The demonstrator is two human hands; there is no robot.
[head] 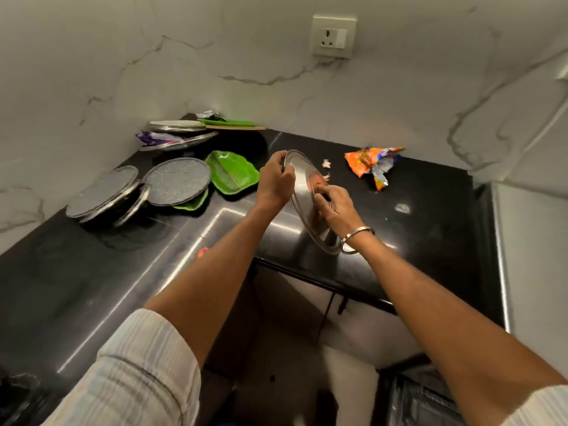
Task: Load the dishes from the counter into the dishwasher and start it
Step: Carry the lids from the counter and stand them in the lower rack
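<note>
The steel plate (302,182) is held tilted on edge above the black bench (430,210), its shiny face turned toward the person's right. The left hand (275,178) grips the plate's far upper rim, fingers curled over the edge. The right hand (333,207) lies against the plate's face nearer the person, fingers bent onto the metal beside an orange smear; a metal bangle (356,238) circles that wrist, just beside the plate's lower rim. Left of the plate a green leaf-shaped dish (232,175) lies flat on the bench, and beyond it, further left, grey speckled round plates (176,181) lean over one another with a second green dish partly under them. Behind these, in the corner against the marble wall (92,72), more steel plates (176,126) are stacked untidily with green dishes and a purple wrapper (156,138). To the right of the held plate a torn orange snack packet (373,162) lies on the bench, with small scraps (326,163) between it and the plate. A wall socket (334,36) sits high above the plate.
</note>
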